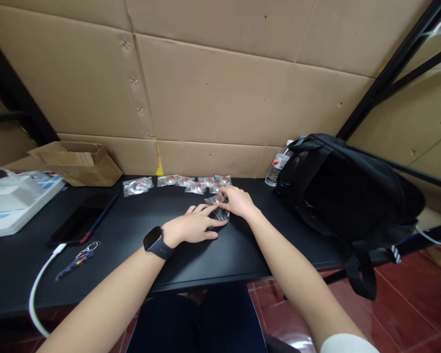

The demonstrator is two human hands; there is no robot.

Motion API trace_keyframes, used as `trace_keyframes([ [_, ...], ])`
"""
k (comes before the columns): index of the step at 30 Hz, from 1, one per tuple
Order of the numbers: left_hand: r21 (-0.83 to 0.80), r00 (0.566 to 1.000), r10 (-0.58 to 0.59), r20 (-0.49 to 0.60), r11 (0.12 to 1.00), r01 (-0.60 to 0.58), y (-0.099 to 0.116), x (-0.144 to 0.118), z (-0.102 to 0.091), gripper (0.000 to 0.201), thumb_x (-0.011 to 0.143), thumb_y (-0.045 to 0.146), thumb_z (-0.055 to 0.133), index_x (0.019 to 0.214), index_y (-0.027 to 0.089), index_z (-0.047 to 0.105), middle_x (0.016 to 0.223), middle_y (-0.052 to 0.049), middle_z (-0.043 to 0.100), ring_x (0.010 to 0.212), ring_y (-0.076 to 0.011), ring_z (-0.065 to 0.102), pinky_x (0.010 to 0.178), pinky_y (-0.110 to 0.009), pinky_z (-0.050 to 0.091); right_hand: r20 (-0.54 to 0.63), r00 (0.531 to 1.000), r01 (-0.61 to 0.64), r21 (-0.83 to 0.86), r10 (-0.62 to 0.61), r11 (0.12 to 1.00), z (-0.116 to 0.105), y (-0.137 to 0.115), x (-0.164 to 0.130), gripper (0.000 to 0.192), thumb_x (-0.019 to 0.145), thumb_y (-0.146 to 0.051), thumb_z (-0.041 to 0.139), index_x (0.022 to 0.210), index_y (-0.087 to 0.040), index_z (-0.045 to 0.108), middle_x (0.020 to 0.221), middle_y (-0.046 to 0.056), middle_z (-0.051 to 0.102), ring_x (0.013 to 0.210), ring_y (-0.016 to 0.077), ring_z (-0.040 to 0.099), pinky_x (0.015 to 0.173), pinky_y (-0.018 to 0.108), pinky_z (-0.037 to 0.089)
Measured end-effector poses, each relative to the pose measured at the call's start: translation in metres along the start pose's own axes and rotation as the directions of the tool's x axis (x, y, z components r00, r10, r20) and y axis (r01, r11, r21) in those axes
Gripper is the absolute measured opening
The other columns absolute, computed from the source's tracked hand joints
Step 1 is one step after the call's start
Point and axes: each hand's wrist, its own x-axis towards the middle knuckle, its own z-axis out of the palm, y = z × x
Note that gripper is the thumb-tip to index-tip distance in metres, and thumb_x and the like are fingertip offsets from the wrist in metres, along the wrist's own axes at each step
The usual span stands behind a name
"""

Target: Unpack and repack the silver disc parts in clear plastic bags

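A small clear plastic packet with a shiny item and a red mark inside lies on the black desk. My left hand, with a dark smartwatch on its wrist, lies flat with fingers spread, its fingertips touching the packet's left side and lower edge. My right hand has its thumb and fingers closed on the packet's upper right part. Just behind are several similar packets in a loose row, and one larger packet sits farther left.
An opened cardboard box stands at the back left, near a white power strip. A phone, a pen and a keychain lie at left. A black backpack and water bottle occupy the right. Cardboard panels the back.
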Motion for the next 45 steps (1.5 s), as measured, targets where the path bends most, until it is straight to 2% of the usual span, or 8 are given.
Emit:
trace_keyframes([
  [5,0.015,0.998,0.028,-0.065,1.000,-0.028,-0.004,-0.001,-0.009,0.045,0.091,0.021,0.053,0.124,0.048,0.066,0.157,0.002,0.045,0.141,-0.0356,0.039,0.110,-0.059,0.031,0.039,0.980,0.172,0.303,-0.193,0.937,-0.006,0.020,0.005,0.036,0.074,-0.035,0.081,0.104,-0.021,0.067,0.100,0.003,0.066,0.074,0.0139,0.058,0.068,0.025,0.043],
  [10,0.011,0.976,0.042,-0.216,0.999,-0.041,-0.007,0.001,-0.010,0.055,0.080,0.005,0.052,0.128,0.033,0.055,0.127,-0.005,0.066,0.119,-0.0284,0.057,0.100,-0.043,0.041,0.167,0.942,0.152,0.558,-0.291,0.816,-0.019,0.046,0.005,0.022,0.083,-0.030,0.068,0.100,-0.017,0.068,0.098,0.004,0.067,0.070,0.0111,0.059,0.064,0.022,0.045],
  [18,0.061,0.913,0.014,-0.407,0.998,0.012,-0.015,0.019,-0.003,0.004,0.089,0.027,0.064,0.093,0.026,0.066,0.101,-0.001,0.072,0.104,-0.0258,0.064,0.095,-0.040,0.037,0.183,0.927,0.182,0.543,-0.327,0.820,-0.006,0.050,0.009,0.018,0.074,-0.030,0.076,0.084,-0.016,0.072,0.092,0.003,0.066,0.070,0.0111,0.058,0.067,0.023,0.047],
  [26,-0.311,0.847,-0.303,-0.438,0.934,0.174,-0.026,0.020,-0.010,0.006,0.085,0.028,0.062,0.091,0.025,0.062,0.096,0.002,0.078,0.089,-0.0193,0.070,0.090,-0.032,0.043,0.221,0.960,-0.048,0.736,-0.172,0.675,-0.006,0.047,0.010,0.027,0.073,-0.040,0.076,0.079,-0.015,0.066,0.070,0.002,0.067,0.060,0.0121,0.056,0.060,0.024,0.046],
  [29,-0.395,0.799,-0.422,-0.428,0.883,0.255,-0.023,0.022,-0.009,0.026,0.083,0.024,0.060,0.108,0.027,0.055,0.086,0.005,0.079,0.079,-0.0183,0.070,0.088,-0.032,0.042,0.203,0.974,-0.101,0.785,-0.100,0.612,0.003,0.041,0.011,0.031,0.071,-0.030,0.074,0.097,-0.017,0.061,0.068,0.000,0.068,0.053,0.0103,0.053,0.053,0.021,0.043],
  [33,-0.326,0.773,-0.461,-0.435,0.881,0.342,-0.018,0.026,-0.004,0.042,0.082,0.021,0.058,0.122,0.027,0.048,0.081,0.005,0.078,0.087,-0.0220,0.071,0.093,-0.037,0.036,0.200,0.977,-0.095,0.728,-0.077,0.679,0.014,0.041,0.013,0.059,0.071,-0.021,0.072,0.126,-0.023,0.050,0.063,-0.006,0.067,0.047,0.0100,0.051,0.050,0.019,0.041],
  [38,-0.144,0.815,-0.385,-0.432,0.922,0.359,-0.020,0.028,0.003,0.032,0.086,0.018,0.052,0.112,0.031,0.064,0.086,0.001,0.077,0.097,-0.0234,0.067,0.095,-0.042,0.031,0.184,0.970,0.053,0.479,-0.159,0.876,0.013,0.039,0.014,0.028,0.079,-0.015,0.065,0.105,-0.020,0.075,0.072,-0.002,0.065,0.059,0.0100,0.054,0.064,0.023,0.043],
  [45,0.018,0.865,-0.260,-0.430,0.955,0.296,-0.019,0.023,0.002,0.024,0.093,0.039,0.054,0.100,0.029,0.075,0.123,-0.005,0.069,0.121,-0.0309,0.050,0.097,-0.047,0.031,0.101,0.949,0.250,0.333,-0.298,0.909,0.011,0.032,0.011,0.047,0.068,-0.009,0.078,0.114,-0.019,0.076,0.112,0.007,0.060,0.089,0.0160,0.057,0.083,0.027,0.046],
])
